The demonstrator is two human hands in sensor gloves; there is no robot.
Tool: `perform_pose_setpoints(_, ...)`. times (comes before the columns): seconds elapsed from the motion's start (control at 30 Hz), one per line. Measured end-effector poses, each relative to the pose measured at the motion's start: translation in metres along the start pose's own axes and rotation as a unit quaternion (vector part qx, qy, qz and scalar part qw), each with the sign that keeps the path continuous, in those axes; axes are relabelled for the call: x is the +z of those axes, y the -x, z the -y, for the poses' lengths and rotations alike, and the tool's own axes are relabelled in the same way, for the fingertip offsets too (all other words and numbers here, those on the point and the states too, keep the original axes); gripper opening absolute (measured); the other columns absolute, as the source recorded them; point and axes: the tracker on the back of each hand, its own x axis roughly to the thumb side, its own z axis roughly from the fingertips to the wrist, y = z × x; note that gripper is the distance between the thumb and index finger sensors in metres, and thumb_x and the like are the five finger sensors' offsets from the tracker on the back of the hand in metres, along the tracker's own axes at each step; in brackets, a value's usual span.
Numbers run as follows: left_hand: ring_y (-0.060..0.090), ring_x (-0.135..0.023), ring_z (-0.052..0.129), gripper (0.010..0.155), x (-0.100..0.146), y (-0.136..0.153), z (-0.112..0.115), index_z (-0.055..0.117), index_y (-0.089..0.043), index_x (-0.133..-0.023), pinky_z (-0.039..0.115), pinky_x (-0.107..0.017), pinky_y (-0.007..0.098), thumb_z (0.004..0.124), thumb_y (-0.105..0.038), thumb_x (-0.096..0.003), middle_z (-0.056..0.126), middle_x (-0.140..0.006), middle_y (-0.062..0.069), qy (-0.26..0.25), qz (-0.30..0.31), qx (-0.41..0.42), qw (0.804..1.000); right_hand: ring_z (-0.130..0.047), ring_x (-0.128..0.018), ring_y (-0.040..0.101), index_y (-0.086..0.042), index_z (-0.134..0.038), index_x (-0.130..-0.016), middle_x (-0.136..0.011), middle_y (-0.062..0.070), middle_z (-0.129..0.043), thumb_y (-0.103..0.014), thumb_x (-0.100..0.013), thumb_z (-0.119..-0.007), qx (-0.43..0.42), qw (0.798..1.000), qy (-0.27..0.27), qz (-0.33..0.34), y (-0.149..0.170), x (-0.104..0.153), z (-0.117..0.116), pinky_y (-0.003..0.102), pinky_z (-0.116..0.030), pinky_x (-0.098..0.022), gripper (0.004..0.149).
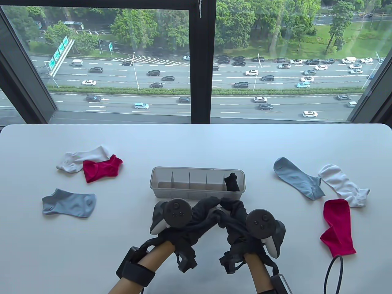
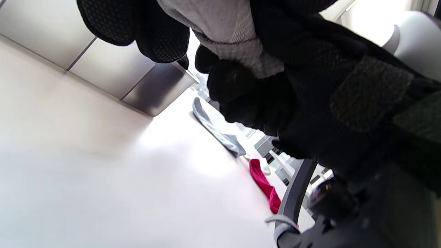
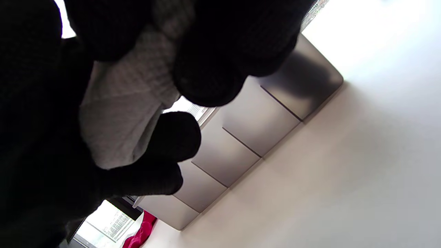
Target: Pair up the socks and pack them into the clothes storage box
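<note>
Both gloved hands meet just in front of the clothes storage box [image 1: 156, 183], a translucent grey tray with several divided compartments. My left hand [image 1: 208, 205] and right hand [image 1: 229, 207] both grip a light-coloured ribbed sock [image 3: 120, 113], which also shows in the left wrist view [image 2: 224, 31]; in the table view the gloves hide nearly all of it. A black sock bundle [image 1: 232, 182] stands in the box's rightmost compartment. On the left lie a white sock [image 1: 80, 157], a red sock [image 1: 101, 168] and a grey-blue sock [image 1: 69, 203]. On the right lie a grey-blue sock [image 1: 298, 179], a white sock [image 1: 344, 185] and a red sock [image 1: 337, 226].
The white table [image 1: 196, 141] ends at a large window along its far edge. A black cable loop [image 1: 332, 275] lies near the front right edge, below the red sock. The box's other compartments show nothing inside.
</note>
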Motion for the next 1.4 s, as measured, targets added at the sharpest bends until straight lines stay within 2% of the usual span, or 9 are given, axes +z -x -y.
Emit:
perform_pose_setpoints(0.07, 0.042, -0.081, 0.085, 0.076, 0.001, -0.004, 0.005, 0.034, -0.005, -0.113, 0.072, -0.063, 0.060, 0.069, -0.041, -0.0554, 0.048, -0.114, 0.030, 0.026, -0.025, -0.066, 0.997, -0.100, -0.049, 0.011, -0.018, -0.059, -0.104, -0.087, 0.016, -0.088, -0.044, -0.056, -0.067, -0.003, 1.000, 0.003, 0.009, -0.002, 0.001, -0.001, 0.030, -0.089, -0.043, 0.055)
perform_pose_setpoints(0.17, 0.020, -0.056, 0.105, 0.065, 0.005, -0.001, 0.002, 0.054, -0.001, -0.107, 0.088, -0.055, 0.049, 0.068, -0.037, -0.0545, 0.090, -0.085, 0.018, -0.024, -0.074, -0.165, 0.983, -0.095, -0.062, 0.016, -0.017, -0.051, -0.110, -0.105, 0.025, -0.068, -0.040, -0.059, -0.063, -0.029, 0.999, -0.023, 0.032, -0.008, 0.003, -0.004, 0.034, -0.085, -0.055, 0.057)
perform_pose_setpoints(0.27, 0.025, -0.054, 0.105, 0.066, 0.014, 0.010, -0.004, 0.051, 0.004, -0.108, 0.085, -0.054, 0.052, 0.067, -0.035, -0.0566, 0.091, -0.081, 0.021, -0.043, -0.141, -0.043, 0.988, -0.085, -0.085, 0.028, -0.016, -0.044, -0.113, -0.111, 0.027, -0.055, -0.041, -0.058, -0.069, 0.055, 0.996, 0.014, 0.071, -0.015, 0.010, -0.006, 0.046, -0.075, -0.068, 0.065)
perform_pose_setpoints(0.37, 0.026, -0.053, 0.107, 0.072, 0.024, 0.012, -0.008, 0.030, 0.000, -0.112, 0.086, -0.054, 0.052, 0.062, -0.035, -0.0584, 0.092, -0.081, 0.020, -0.074, -0.145, 0.025, 0.986, -0.092, -0.079, 0.022, -0.017, -0.054, -0.108, -0.099, 0.015, -0.074, -0.043, -0.056, -0.071, 0.149, 0.982, 0.041, 0.113, -0.022, 0.014, -0.009, 0.043, -0.081, -0.065, 0.060)
perform_pose_setpoints(0.57, 0.033, -0.065, 0.103, 0.065, 0.018, 0.016, -0.004, 0.040, 0.002, -0.111, 0.076, -0.063, 0.058, 0.054, -0.036, -0.0597, 0.088, -0.091, 0.024, -0.048, -0.072, 0.163, 0.983, -0.091, -0.085, 0.030, -0.010, -0.060, -0.107, -0.102, 0.019, -0.079, -0.040, -0.056, -0.069, 0.079, 0.988, -0.004, 0.134, -0.022, 0.014, 0.000, 0.050, -0.077, -0.067, 0.060)
perform_pose_setpoints(0.83, 0.040, -0.083, 0.085, 0.064, 0.016, 0.009, 0.013, 0.036, -0.002, -0.112, 0.058, -0.070, 0.066, 0.047, -0.039, -0.0606, 0.069, -0.104, 0.026, -0.055, -0.035, 0.310, 0.948, -0.097, -0.075, 0.024, -0.005, -0.061, -0.104, -0.092, 0.020, -0.085, -0.040, -0.055, -0.074, 0.065, 0.988, 0.054, 0.129, -0.028, 0.016, 0.014, 0.046, -0.082, -0.063, 0.062)
perform_pose_setpoints(0.93, 0.040, -0.086, 0.080, 0.085, 0.017, 0.008, 0.015, 0.029, -0.002, -0.113, 0.052, -0.071, 0.069, 0.058, -0.058, -0.0556, 0.064, -0.105, 0.026, -0.035, -0.036, 0.324, 0.945, -0.098, -0.070, 0.023, -0.007, -0.064, -0.102, -0.087, 0.018, -0.088, -0.041, -0.055, -0.076, 0.024, 0.993, 0.047, 0.106, -0.026, 0.015, 0.014, 0.045, -0.082, -0.061, 0.059)
perform_pose_setpoints(1.1, 0.033, -0.080, 0.090, 0.070, 0.021, 0.007, 0.008, 0.041, -0.001, -0.109, 0.061, -0.069, 0.066, 0.067, -0.039, -0.0565, 0.075, -0.100, 0.019, -0.037, -0.054, 0.218, 0.974, -0.102, -0.055, 0.013, -0.009, -0.071, -0.095, -0.074, 0.010, -0.095, -0.034, -0.060, -0.069, 0.064, 0.991, 0.072, 0.093, -0.024, 0.015, 0.009, 0.038, -0.087, -0.055, 0.043)
perform_pose_setpoints(1.4, 0.043, -0.092, 0.077, 0.062, 0.024, 0.006, 0.012, 0.050, -0.009, -0.110, 0.057, -0.070, 0.070, 0.058, -0.037, -0.0549, 0.064, -0.108, 0.023, 0.079, -0.041, 0.281, 0.956, -0.098, -0.065, 0.017, -0.011, -0.065, -0.098, -0.081, 0.009, -0.089, -0.027, -0.060, -0.060, -0.073, 0.995, 0.024, 0.058, -0.012, 0.014, 0.015, 0.042, -0.082, -0.061, 0.041)
